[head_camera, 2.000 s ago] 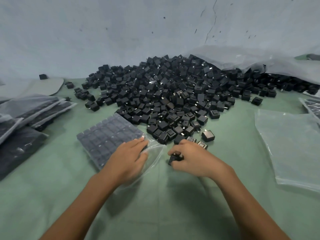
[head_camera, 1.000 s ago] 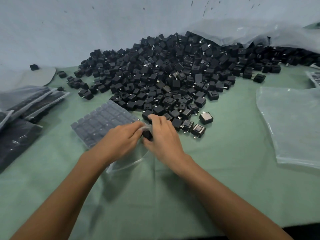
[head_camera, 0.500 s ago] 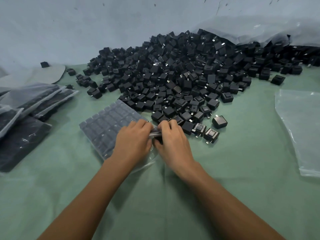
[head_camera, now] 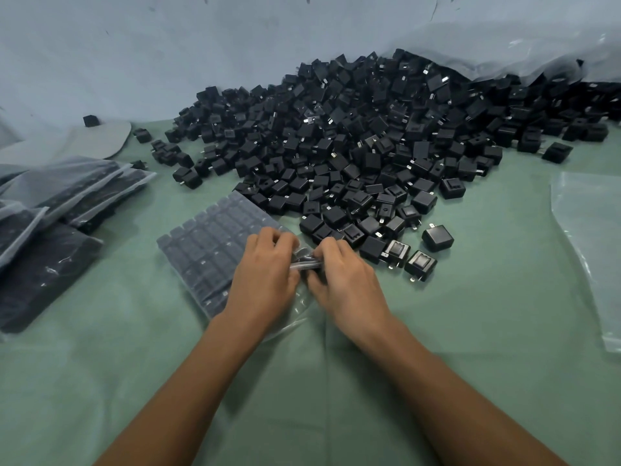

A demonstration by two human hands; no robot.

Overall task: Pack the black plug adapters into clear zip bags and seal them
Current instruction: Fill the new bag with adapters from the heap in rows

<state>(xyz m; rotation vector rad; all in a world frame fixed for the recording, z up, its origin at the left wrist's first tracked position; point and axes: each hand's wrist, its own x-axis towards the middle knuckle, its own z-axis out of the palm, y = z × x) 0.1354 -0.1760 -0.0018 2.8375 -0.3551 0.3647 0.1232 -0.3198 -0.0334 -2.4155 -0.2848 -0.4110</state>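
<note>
Clear zip bag, lying flat on the green tabletop and filled with a tidy grid of black plug adapters, its open mouth toward the person's right. Left hand and right hand meet at this mouth; the grip of each is closed, fingers curled and pinching the bunched zip strip between them. Whether an adapter is also held under the right fingers cannot be told. Step in hand, by judgement: closing the filled bag, the packing of this one being essentially complete. The next move calls for the two lips of the strip to be aligned and pressed together along their full length, with the slack film near the wrists kept out of the track, lest the seal gap.

Just beyond the hands lies the heap of loose adapters, its nearest pieces beside the right knuckles. Filled bags are stacked at the left edge; an empty zip bag lies flat at the right, well apart. A large plastic sheet drapes behind the heap.
</note>
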